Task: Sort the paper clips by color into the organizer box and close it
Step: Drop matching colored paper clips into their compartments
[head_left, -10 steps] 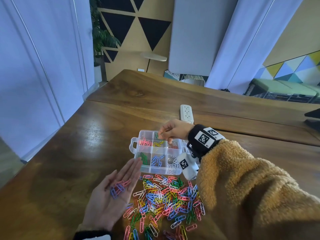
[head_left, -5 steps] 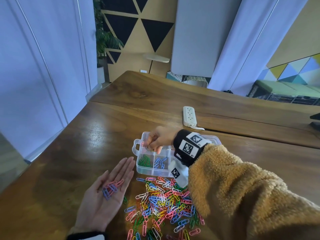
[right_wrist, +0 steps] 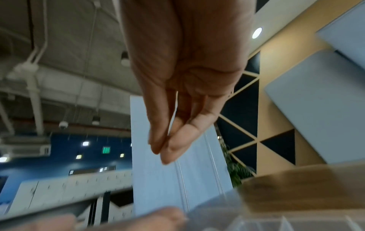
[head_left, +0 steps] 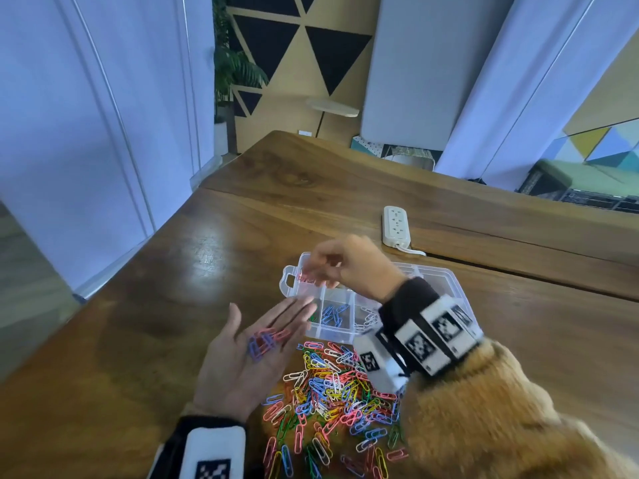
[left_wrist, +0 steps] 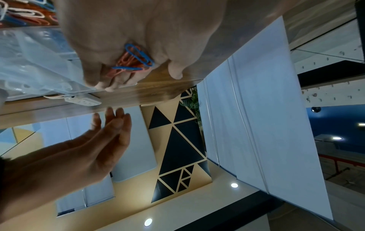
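Observation:
The clear organizer box [head_left: 289, 281] stands on the wooden table, its lid [head_left: 437, 276] lying open to the right. Pink clips [head_left: 304, 279], blue clips [head_left: 332, 312] and white clips [head_left: 368, 319] show in separate compartments. My right hand [head_left: 320, 267] hovers just above the far-left compartment; in the right wrist view its fingertips [right_wrist: 169, 150] meet with no clip visible between them. My left hand [head_left: 256, 354] lies palm up beside the box's front left corner, carrying blue and pink clips [head_left: 262, 342], which also show in the left wrist view as a bunch of clips [left_wrist: 136, 59].
A loose pile of mixed-color clips [head_left: 332, 385] covers the table in front of the box, under my right forearm. A white power strip [head_left: 396, 225] lies behind the box. Bare wood stretches to the left and far side.
My right hand has moved left from the far-middle compartment to the far-left one and lifted a little. My left palm with its clips has come closer to the box.

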